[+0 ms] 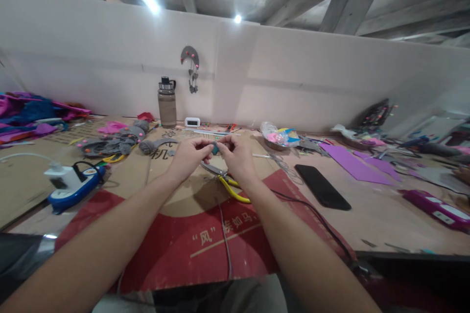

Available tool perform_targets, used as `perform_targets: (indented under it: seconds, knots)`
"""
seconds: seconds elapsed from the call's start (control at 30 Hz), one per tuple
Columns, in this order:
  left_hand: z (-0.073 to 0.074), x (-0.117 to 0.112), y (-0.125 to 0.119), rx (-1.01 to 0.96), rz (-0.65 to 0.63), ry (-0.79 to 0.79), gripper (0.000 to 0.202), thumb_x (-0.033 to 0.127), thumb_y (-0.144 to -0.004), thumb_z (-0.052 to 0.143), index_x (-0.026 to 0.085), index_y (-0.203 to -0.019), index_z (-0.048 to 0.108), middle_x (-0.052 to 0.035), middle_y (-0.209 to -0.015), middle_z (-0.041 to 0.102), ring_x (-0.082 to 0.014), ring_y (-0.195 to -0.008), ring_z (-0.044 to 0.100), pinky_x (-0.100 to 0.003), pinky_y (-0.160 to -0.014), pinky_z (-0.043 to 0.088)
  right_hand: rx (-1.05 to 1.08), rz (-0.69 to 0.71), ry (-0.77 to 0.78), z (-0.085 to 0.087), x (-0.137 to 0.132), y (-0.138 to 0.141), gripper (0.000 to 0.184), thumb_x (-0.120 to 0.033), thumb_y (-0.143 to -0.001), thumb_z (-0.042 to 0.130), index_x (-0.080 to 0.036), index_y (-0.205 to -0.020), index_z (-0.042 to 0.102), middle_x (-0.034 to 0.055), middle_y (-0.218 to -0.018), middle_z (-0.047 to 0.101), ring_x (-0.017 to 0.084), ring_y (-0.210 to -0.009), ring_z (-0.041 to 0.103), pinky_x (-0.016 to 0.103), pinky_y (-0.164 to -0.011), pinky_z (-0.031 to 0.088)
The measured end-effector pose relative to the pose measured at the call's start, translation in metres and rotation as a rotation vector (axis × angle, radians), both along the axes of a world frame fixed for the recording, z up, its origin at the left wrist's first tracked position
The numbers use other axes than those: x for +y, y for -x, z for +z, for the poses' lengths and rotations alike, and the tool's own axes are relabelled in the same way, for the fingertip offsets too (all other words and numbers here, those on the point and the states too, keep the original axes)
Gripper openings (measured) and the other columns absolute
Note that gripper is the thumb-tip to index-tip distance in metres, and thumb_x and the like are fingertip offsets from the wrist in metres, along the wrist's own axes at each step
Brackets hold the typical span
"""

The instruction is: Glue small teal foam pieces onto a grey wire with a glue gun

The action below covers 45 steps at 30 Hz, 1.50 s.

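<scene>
Both hands meet over the middle of the table. My left hand (pixel 191 155) pinches a small teal piece (pixel 215 147) from the left, its fingers curled. From the other side my right hand (pixel 235 156) closes its thumb and fingertips on the same piece. The piece is too small for me to tell its kind. Below the hands lie scissors with yellow handles (pixel 235 194), partly hidden by the right forearm. Under them is a red and tan printed cardboard sheet (pixel 176 249), with a thin grey cord (pixel 224 234) running down it.
A water bottle (pixel 167 107) and a small white clock (pixel 192 122) stand at the back. Grey felt pieces (pixel 110 144) and a blue power strip (pixel 75 190) lie left. Rightward are a black phone (pixel 322 187), purple sheets (pixel 354 162), a bowl (pixel 275 145) and a magenta power strip (pixel 435 209).
</scene>
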<state>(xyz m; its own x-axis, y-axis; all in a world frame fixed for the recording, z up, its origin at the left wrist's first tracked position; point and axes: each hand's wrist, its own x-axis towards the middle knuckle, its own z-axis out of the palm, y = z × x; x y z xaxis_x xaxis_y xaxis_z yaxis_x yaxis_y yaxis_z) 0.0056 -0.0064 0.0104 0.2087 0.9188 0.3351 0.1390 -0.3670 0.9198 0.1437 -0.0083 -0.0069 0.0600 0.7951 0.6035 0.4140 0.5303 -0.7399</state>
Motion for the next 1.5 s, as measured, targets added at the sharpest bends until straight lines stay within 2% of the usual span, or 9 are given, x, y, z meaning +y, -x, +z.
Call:
perform_targets:
  seconds: [0.4, 0.73, 0.87, 0.97, 1.07, 1.27, 1.5]
  knots:
    - [0.000, 0.001, 0.002, 0.091, 0.001, -0.067, 0.020, 0.027, -0.071, 0.059, 0.015, -0.082, 0.069, 0.0005, -0.054, 0.057, -0.0086, -0.046, 0.048, -0.020, -0.046, 0.040, -0.015, -0.007, 0.055, 0.000, 0.004, -0.001, 0.015, -0.030, -0.075, 0.051, -0.017, -0.074, 0.059, -0.0027, -0.058, 0.051, 0.010, -0.052, 0.043, 0.023, -0.054, 0.035]
    - [-0.005, 0.003, 0.002, 0.188, -0.002, -0.167, 0.019, 0.025, -0.072, 0.056, 0.016, -0.083, 0.069, 0.0011, -0.054, 0.057, -0.0095, -0.048, 0.049, -0.020, -0.047, 0.038, -0.002, -0.034, 0.081, -0.006, 0.007, 0.001, 0.012, -0.030, -0.072, 0.052, -0.018, -0.072, 0.054, -0.0033, -0.059, 0.051, 0.009, -0.053, 0.044, 0.022, -0.053, 0.035]
    - [-0.010, 0.008, 0.002, 0.119, -0.051, -0.071, 0.021, 0.029, -0.072, 0.058, 0.015, -0.084, 0.068, 0.0004, -0.055, 0.058, -0.0096, -0.047, 0.050, -0.021, -0.048, 0.041, -0.019, 0.001, 0.096, -0.008, 0.011, -0.001, 0.013, -0.030, -0.073, 0.050, -0.018, -0.073, 0.053, -0.0024, -0.064, 0.054, 0.010, -0.058, 0.047, 0.023, -0.056, 0.037]
    - [-0.012, 0.012, 0.004, 0.043, -0.071, 0.004, 0.025, 0.031, -0.073, 0.058, 0.014, -0.088, 0.067, 0.0001, -0.057, 0.058, -0.0092, -0.047, 0.050, -0.022, -0.048, 0.042, -0.013, 0.052, 0.090, -0.008, 0.014, -0.004, 0.015, -0.031, -0.076, 0.047, -0.018, -0.082, 0.053, -0.0016, -0.069, 0.054, 0.011, -0.063, 0.049, 0.024, -0.060, 0.038]
    - [-0.013, 0.016, 0.005, -0.025, -0.073, 0.029, 0.026, 0.030, -0.072, 0.061, 0.014, -0.092, 0.065, -0.0005, -0.060, 0.058, -0.0093, -0.050, 0.051, -0.022, -0.049, 0.044, -0.008, 0.033, 0.047, -0.007, 0.012, -0.004, 0.015, -0.028, -0.076, 0.048, -0.018, -0.088, 0.051, -0.0014, -0.072, 0.053, 0.012, -0.065, 0.048, 0.025, -0.062, 0.039]
    - [-0.014, 0.018, 0.006, -0.068, -0.090, 0.020, 0.023, 0.030, -0.071, 0.063, 0.014, -0.087, 0.064, -0.0001, -0.055, 0.058, -0.0069, -0.041, 0.045, -0.019, -0.039, 0.035, -0.082, -0.012, -0.030, -0.002, 0.003, -0.001, 0.007, -0.023, -0.078, 0.045, -0.019, -0.077, 0.050, 0.0007, -0.072, 0.053, 0.014, -0.069, 0.048, 0.027, -0.065, 0.038]
    - [-0.011, 0.012, 0.003, -0.140, -0.122, 0.056, 0.023, 0.032, -0.067, 0.067, 0.013, -0.078, 0.063, -0.0024, -0.065, 0.060, -0.0109, -0.056, 0.056, -0.024, -0.051, 0.047, -0.135, -0.047, -0.073, -0.001, 0.002, 0.000, 0.006, -0.023, -0.077, 0.049, -0.019, -0.074, 0.052, 0.0017, -0.073, 0.054, 0.015, -0.072, 0.049, 0.027, -0.065, 0.038]
